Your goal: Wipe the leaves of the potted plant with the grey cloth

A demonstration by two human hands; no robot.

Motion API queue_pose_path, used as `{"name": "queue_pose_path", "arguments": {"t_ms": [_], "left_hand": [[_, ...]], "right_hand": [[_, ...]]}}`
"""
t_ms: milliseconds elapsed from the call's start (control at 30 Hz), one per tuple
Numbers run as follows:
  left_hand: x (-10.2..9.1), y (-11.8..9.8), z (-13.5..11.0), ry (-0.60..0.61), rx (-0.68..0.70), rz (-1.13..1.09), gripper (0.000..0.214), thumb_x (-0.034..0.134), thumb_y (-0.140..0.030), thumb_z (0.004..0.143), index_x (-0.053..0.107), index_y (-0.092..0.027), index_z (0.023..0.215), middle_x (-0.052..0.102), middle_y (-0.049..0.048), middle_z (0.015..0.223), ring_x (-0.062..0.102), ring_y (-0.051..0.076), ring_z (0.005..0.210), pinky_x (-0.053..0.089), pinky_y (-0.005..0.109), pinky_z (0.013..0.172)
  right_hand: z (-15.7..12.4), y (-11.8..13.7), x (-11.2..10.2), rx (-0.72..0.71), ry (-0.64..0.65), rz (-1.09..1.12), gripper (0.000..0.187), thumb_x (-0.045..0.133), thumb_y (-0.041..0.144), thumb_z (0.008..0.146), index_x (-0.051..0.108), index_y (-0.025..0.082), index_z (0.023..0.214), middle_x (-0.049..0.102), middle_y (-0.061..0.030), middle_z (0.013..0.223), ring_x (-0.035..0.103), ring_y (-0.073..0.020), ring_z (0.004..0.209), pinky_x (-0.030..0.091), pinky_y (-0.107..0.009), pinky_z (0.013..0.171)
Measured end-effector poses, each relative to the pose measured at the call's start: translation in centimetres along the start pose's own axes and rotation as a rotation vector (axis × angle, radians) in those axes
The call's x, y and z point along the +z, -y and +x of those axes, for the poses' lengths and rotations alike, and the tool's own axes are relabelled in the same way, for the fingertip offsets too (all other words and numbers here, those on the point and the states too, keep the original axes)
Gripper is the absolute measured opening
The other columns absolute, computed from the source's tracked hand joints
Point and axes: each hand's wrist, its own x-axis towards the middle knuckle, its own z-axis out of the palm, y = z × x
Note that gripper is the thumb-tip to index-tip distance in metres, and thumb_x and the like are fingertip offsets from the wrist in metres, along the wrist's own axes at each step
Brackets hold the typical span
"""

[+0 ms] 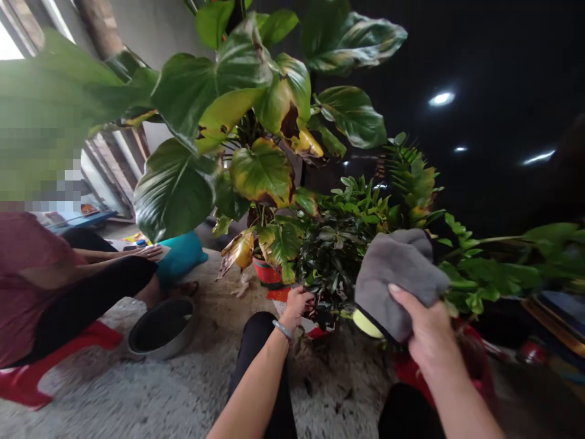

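Observation:
My right hand [432,335] grips a grey cloth [397,280] with a yellow-green underside and a dark edge, thumb on top. The cloth is held up in front of the green plants. My left hand [297,308], with a bangle on the wrist, reaches to a low dark-leaved plant [326,256] by a red and white pot [319,332]. Its fingers are curled in at the leaves, and what they hold, if anything, is hidden. Above stands a tall plant with big leaves [262,171], several yellowed and browned at the edges.
Behind my left hand is a red and green pot [266,272]. A grey basin [162,329] rests on the floor to the left. Beside it another person [41,274] sits on a red stool [68,353]. More foliage [498,277] and a red container [473,360] are at right.

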Motion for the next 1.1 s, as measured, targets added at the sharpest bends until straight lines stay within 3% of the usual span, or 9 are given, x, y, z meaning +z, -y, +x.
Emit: {"name": "queue_pose_path", "arguments": {"t_ms": [133, 233, 367, 500, 567, 633, 700, 833, 1100], "left_hand": [[0.4, 0.0, -0.1, -0.02, 0.005, -0.017, 0.018, 0.065, -0.01, 0.051, 0.049, -0.018, 0.048, 0.045, -0.0071, 0.039, 0.04, 0.006, 0.038, 0.028, 0.019, 0.039], [0.3, 0.0, 0.0, -0.028, 0.004, -0.024, 0.018, 0.065, -0.009, 0.052, 0.05, -0.017, 0.047, 0.046, -0.0064, 0.038, 0.038, 0.006, 0.038, 0.026, 0.018, 0.039], [0.0, -0.2, 0.0, -0.014, -0.01, -0.034, 0.017, 0.067, -0.01, 0.052, 0.052, -0.017, 0.049, 0.047, -0.0063, 0.041, 0.042, 0.007, 0.039, 0.031, 0.019, 0.04], [0.1, -0.2, -0.1, 0.017, -0.012, -0.05, 0.018, 0.07, -0.011, 0.051, 0.053, -0.016, 0.051, 0.048, -0.0064, 0.043, 0.045, 0.007, 0.04, 0.032, 0.018, 0.04], [0.2, -0.1, -0.1, 0.029, -0.012, -0.06, 0.017, 0.069, -0.01, 0.051, 0.053, -0.016, 0.051, 0.048, -0.0063, 0.042, 0.044, 0.007, 0.039, 0.03, 0.018, 0.039], [0.2, -0.1, 0.1, 0.029, -0.019, -0.07, 0.018, 0.069, -0.01, 0.053, 0.052, -0.016, 0.05, 0.047, -0.0066, 0.04, 0.041, 0.006, 0.036, 0.028, 0.018, 0.038], [0.1, 0.0, 0.4, 0.017, -0.03, -0.08, 0.02, 0.068, -0.01, 0.054, 0.05, -0.017, 0.049, 0.045, -0.007, 0.037, 0.039, 0.006, 0.035, 0.028, 0.019, 0.038], [-0.4, 0.0, 0.9, -0.022, -0.04, -0.116, 0.024, 0.069, -0.007, 0.054, 0.048, -0.018, 0.051, 0.045, -0.0076, 0.039, 0.044, 0.007, 0.039, 0.032, 0.019, 0.041], [-0.6, -0.7, 0.5, -0.076, 0.098, -0.293, 0.026, 0.074, -0.015, 0.053, 0.059, -0.017, 0.074, 0.062, -0.0028, 0.068, 0.059, 0.011, 0.063, 0.046, 0.023, 0.058]], "right_hand": [[-2.6, -3.7, 0.8, 0.347, 0.297, -0.154, 0.045, 0.076, 0.039, 0.038, 0.069, 0.015, 0.075, 0.074, -0.0112, 0.075, 0.068, -0.0328, 0.077, 0.054, -0.04, 0.068], [-5.4, -4.1, -1.0, 0.379, 0.398, -0.265, 0.049, 0.077, 0.039, 0.04, 0.071, 0.016, 0.083, 0.075, -0.01, 0.078, 0.069, -0.034, 0.08, 0.054, -0.039, 0.066], [-4.2, -0.3, -1.8, 0.112, 0.192, -0.185, 0.055, 0.08, 0.04, 0.041, 0.069, 0.018, 0.09, 0.075, -0.0074, 0.082, 0.069, -0.0308, 0.079, 0.054, -0.038, 0.07], [-0.5, 0.5, 0.5, -0.06, -0.103, 0.017, 0.056, 0.08, 0.035, 0.039, 0.067, 0.018, 0.091, 0.074, -0.0072, 0.093, 0.066, -0.03, 0.092, 0.053, -0.038, 0.077], [-0.3, -1.6, 1.4, 0.097, -0.028, -0.018, 0.048, 0.079, 0.034, 0.037, 0.068, 0.017, 0.08, 0.075, -0.0084, 0.087, 0.067, -0.0314, 0.09, 0.053, -0.039, 0.076], [-1.8, -4.5, 1.3, 0.338, 0.2, -0.109, 0.039, 0.076, 0.037, 0.04, 0.068, 0.016, 0.072, 0.075, -0.0097, 0.077, 0.068, -0.033, 0.082, 0.054, -0.041, 0.073], [-4.1, -7.0, 0.2, 0.422, 0.365, -0.192, 0.037, 0.074, 0.039, 0.043, 0.069, 0.016, 0.072, 0.074, -0.0087, 0.073, 0.069, -0.0321, 0.079, 0.053, -0.04, 0.072], [-7.3, -9.2, -2.5, 0.422, 0.424, -0.369, 0.042, 0.071, 0.037, 0.047, 0.072, 0.018, 0.084, 0.075, -0.0064, 0.08, 0.068, -0.0301, 0.081, 0.053, -0.037, 0.07], [-7.7, -8.9, -4.5, 0.273, 0.468, -0.494, 0.035, 0.065, 0.041, 0.052, 0.074, 0.019, 0.077, 0.074, -0.0069, 0.075, 0.067, -0.0318, 0.082, 0.05, -0.037, 0.074]]}}
